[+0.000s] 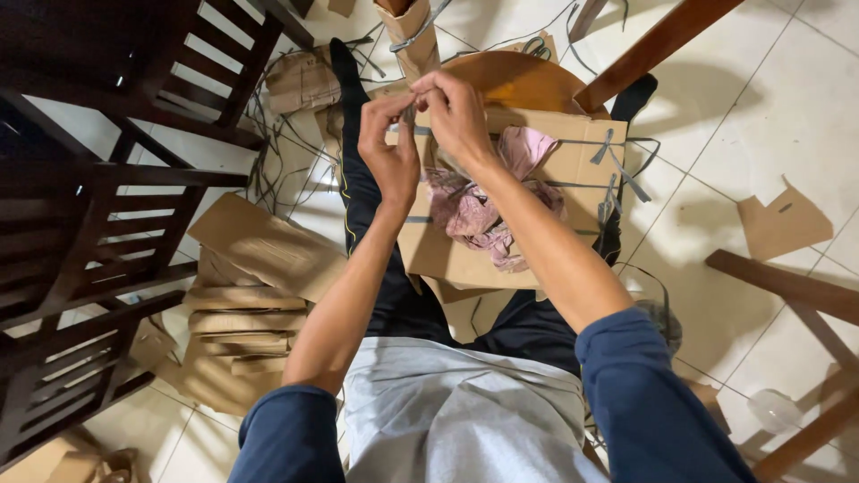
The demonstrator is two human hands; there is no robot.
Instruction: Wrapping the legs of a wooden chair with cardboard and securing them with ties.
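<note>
nearest the camera sit the person's grey shirt [456, 411] and two rolled blue sleeves [644, 394], with dark trousers [394, 295] stretching away over the white tiled floor [769, 107]. both forearms rise from the sleeves and meet above the lap. a flat brown cardboard sheet [573, 170] rests across the legs, its near edge over the knees and its far edge by the hands. crumpled pink cloth [483, 210] lies on the middle of the sheet, under the right forearm. grey cord handles [617, 165] cross the sheet's right side. the left hand [392, 148] and right hand [456, 112] are close together at the sheet's far left corner, fingertips pinched and touching one another. they clamp a thin grey cord [413, 116] between them, held just above the cardboard edge. the cord is partly hidden by the fingers, so its run is hard to follow. to the left of the legs, a stack of folded brown paper bags [242, 313] lies on the floor beside dark wooden chairs [98, 233]. beyond the hands stand an upright brown paper bag [413, 36] and a round wooden stool top [519, 76]. loose cords [286, 134] trail over the tiles there. to the right, a torn cardboard scrap [783, 224] lies well apart from the hands.
</note>
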